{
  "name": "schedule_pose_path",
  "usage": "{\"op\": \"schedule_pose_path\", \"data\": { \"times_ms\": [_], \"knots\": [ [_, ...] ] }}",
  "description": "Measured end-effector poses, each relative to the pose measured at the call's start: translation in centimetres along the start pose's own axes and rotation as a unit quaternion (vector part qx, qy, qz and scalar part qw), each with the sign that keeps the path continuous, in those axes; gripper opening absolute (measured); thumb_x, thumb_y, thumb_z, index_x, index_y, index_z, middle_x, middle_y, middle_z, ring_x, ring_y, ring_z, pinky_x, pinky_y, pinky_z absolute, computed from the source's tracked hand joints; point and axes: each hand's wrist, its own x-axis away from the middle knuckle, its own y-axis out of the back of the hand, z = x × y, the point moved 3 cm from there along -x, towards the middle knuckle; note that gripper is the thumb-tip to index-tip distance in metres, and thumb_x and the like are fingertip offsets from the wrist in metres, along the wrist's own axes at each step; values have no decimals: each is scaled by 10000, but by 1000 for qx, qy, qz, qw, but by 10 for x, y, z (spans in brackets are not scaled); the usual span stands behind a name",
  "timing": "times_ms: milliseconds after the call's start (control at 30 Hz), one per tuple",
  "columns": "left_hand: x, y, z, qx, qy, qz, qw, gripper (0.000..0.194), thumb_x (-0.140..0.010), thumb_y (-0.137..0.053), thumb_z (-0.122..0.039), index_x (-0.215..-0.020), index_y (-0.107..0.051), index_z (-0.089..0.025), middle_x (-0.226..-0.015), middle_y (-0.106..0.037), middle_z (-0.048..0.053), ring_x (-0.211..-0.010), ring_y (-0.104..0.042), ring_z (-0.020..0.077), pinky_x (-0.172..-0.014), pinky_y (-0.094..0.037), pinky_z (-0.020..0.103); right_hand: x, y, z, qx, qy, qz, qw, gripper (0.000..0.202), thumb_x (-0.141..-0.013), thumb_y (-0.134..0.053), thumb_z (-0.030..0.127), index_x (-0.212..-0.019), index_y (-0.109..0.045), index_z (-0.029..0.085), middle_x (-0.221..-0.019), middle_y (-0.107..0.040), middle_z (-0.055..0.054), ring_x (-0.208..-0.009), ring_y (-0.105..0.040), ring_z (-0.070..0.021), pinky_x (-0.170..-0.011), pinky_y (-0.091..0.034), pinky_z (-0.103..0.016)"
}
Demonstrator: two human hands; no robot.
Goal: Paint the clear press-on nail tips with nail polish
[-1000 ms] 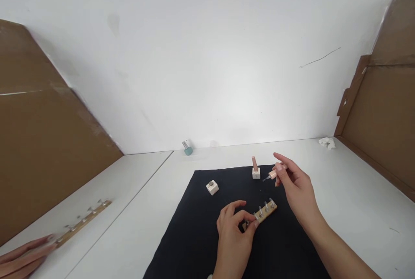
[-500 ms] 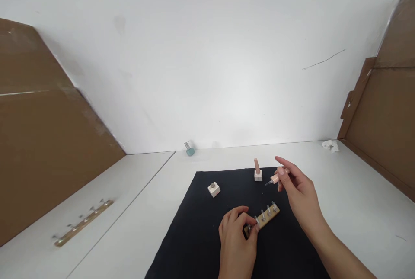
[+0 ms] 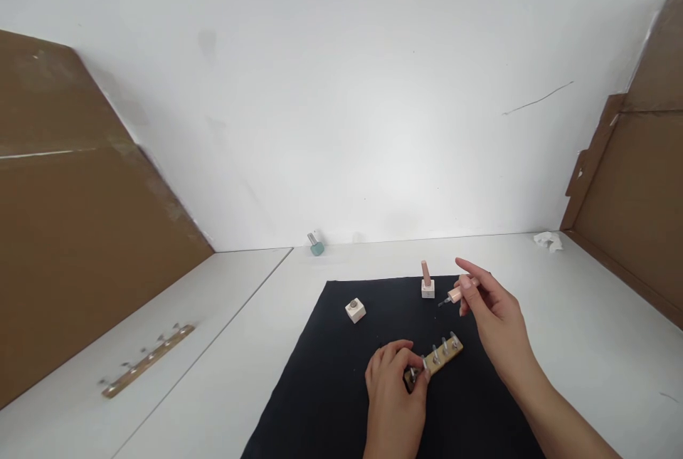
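Note:
My right hand point(image 3: 494, 306) pinches a pale pink nail polish brush point(image 3: 455, 294) by its cap, with the dark bristle tip pointing left and free in the air. Below it lies a small wooden nail tip stand point(image 3: 447, 356) with several clear nail tips standing along it. My left hand point(image 3: 393, 381) has thumb and index finger closed around the near left end of that stand; whether they pinch a tip or the wood is hard to see. An uncapped white square polish bottle point(image 3: 355, 310) sits to the left. A capped polish bottle point(image 3: 427, 289) with a pink cap stands behind the stand.
A black cloth point(image 3: 314, 373) covers part of the white table. Another wooden strip with tips point(image 3: 149, 361) lies at left. A teal polish bottle point(image 3: 316, 245) and crumpled tissue point(image 3: 548, 240) are near the back wall. Cardboard panels point(image 3: 96, 231) flank both sides.
The whole scene sits slightly farther right in view, as the camera has turned a little. Both hands keep their holds, with almost no other movement.

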Motion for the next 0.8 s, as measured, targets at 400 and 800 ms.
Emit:
{"op": "schedule_pose_path", "data": {
  "times_ms": [400,800],
  "knots": [
    [0,1,-4,9,15,13,1000,159,-740,-666,-98,-756,-669,-256,-1174,-751,96,-1270,-601,404,-1099,-385,618,0,0,-4,10,-4,4,1000,527,-918,-652,595,-1282,-747,226,-824,-690,-23,-652,-605,-167,-679,-557,-304],
    [0,61,26,98,69,-85,989,524,-789,-694,-273,-1300,-585,-237,-1326,-661,127,-1255,-631,367,-1047,-524,527,0,2,-10,9,-14,-7,1000,645,-881,-653,681,-1317,-710,209,-888,-752,-47,-681,-654,-197,-737,-606,-345]
  ]
}}
